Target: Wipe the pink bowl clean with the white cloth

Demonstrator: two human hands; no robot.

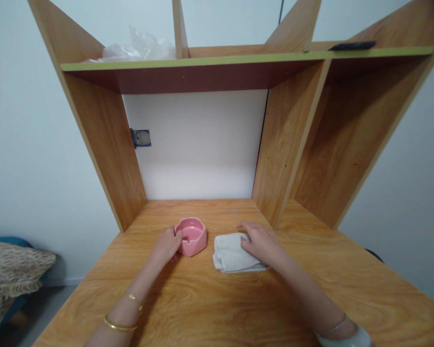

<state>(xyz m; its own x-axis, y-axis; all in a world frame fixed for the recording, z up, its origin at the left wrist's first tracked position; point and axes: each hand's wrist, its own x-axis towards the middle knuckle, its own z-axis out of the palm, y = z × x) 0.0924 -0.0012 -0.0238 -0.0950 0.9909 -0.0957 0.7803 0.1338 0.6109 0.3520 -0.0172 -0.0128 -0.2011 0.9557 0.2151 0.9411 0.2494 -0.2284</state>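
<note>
A pink faceted ashtray (192,243) with notches in its rim sits on the wooden desk. At its left side, my left hand (168,243) grips the rim with the thumb over the edge. To the right lies a folded light-grey cloth (233,253). My right hand (258,243) rests over the cloth's right part, thumb on top and fingers stretched past its back edge, curved and apart from the thumb. The palm hides some of the cloth.
The desk top (202,308) carries a shelf unit with upright panels (97,140) left and right. Crumpled clear plastic (141,48) and a dark flat object (352,46) lie on the upper shelf (217,60). A wall box (142,138) shows blue wire. A woven cover (18,265) is at far left.
</note>
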